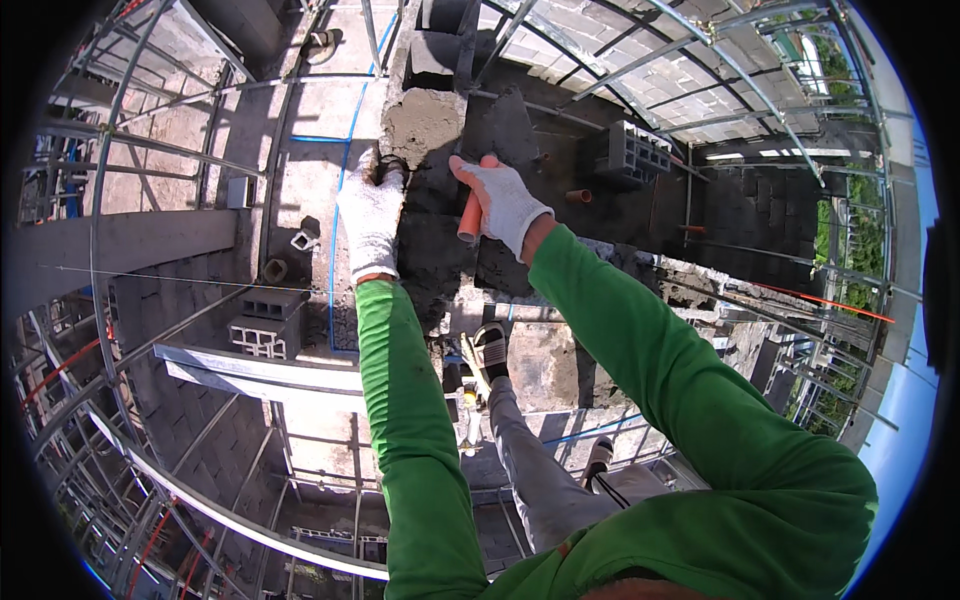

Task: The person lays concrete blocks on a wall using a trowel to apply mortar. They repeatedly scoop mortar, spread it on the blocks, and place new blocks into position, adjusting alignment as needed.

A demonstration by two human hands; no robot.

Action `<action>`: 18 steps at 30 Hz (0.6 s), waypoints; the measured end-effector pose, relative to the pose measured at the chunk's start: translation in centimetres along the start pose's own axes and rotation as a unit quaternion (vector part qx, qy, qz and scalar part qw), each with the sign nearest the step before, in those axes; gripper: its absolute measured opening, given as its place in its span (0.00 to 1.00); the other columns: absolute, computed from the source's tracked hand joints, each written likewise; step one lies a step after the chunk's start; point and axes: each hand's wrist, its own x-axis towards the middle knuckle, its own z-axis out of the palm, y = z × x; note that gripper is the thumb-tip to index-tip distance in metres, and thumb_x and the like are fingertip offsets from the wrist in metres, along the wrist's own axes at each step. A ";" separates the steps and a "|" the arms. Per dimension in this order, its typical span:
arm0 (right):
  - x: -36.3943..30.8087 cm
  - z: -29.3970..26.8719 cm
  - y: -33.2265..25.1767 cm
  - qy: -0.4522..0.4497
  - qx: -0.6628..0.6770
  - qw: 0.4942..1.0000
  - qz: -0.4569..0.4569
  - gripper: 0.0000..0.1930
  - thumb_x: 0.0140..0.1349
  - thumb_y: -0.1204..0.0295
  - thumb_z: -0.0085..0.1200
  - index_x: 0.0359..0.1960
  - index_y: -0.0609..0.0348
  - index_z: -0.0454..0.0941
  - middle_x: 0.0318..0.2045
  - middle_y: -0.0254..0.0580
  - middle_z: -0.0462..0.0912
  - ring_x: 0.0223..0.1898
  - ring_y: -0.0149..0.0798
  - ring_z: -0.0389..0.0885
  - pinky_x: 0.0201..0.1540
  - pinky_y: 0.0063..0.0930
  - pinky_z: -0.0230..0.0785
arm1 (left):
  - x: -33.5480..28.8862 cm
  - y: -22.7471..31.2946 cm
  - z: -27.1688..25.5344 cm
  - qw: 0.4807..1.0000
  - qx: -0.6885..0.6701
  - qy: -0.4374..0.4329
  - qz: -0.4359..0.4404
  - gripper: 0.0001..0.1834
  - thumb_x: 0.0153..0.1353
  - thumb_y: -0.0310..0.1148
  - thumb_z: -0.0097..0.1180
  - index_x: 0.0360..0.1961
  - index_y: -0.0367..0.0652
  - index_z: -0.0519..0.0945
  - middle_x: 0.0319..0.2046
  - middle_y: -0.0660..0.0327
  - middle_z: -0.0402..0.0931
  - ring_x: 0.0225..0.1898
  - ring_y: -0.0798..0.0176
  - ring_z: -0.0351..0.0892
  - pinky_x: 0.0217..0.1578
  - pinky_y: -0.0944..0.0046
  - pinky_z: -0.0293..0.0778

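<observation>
My left hand (370, 222), in a white knit glove, is at the left edge of a narrow block wall. Its fingers curl closed by a dark, mortar-smeared edge, and what they grip is hidden. Just beyond it, wet grey mortar (424, 122) lies on top of the wall. Right of the wall, my right hand (505, 203) wears a white glove with orange-looking fingers. It is closed around a short orange pipe (469, 222), whose open end points back toward me. Thumb and forefinger extend past the pipe, toward the mortar.
Another orange pipe stub (578, 196) protrudes at the right, near stacked grey hollow blocks (632, 155). More hollow blocks (268, 322) sit at the left. Blue conduit (350, 140) runs beside the wall. Scaffold tubes (130, 90) and a metal beam (260, 375) surround me. My sandalled foot (490, 350) shows below.
</observation>
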 end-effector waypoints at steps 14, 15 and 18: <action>1.2 -0.7 0.4 -0.029 -0.078 0.996 -0.010 0.22 0.64 0.52 0.70 0.35 0.50 0.70 0.25 0.30 0.65 0.19 0.33 0.63 0.19 0.39 0.58 | 1.7 -2.6 -0.3 0.998 0.027 -0.046 -0.027 0.27 0.66 0.30 0.64 0.64 0.32 0.77 0.51 0.45 0.86 0.50 0.60 0.86 0.52 0.61 0.79; 1.0 -0.8 0.3 -0.022 -0.068 0.997 -0.002 0.21 0.64 0.52 0.70 0.34 0.50 0.70 0.24 0.30 0.65 0.19 0.33 0.62 0.19 0.39 0.57 | 2.0 -2.9 -0.5 0.997 0.058 -0.056 0.000 0.27 0.65 0.29 0.64 0.64 0.32 0.77 0.51 0.47 0.86 0.50 0.61 0.86 0.51 0.62 0.78; 0.7 -1.0 0.5 -0.017 -0.062 0.998 -0.003 0.21 0.64 0.52 0.71 0.36 0.48 0.71 0.24 0.30 0.65 0.18 0.32 0.61 0.18 0.39 0.55 | 2.5 -3.8 -0.3 0.995 0.082 -0.060 0.007 0.27 0.64 0.27 0.64 0.64 0.32 0.77 0.51 0.48 0.86 0.50 0.60 0.85 0.52 0.62 0.78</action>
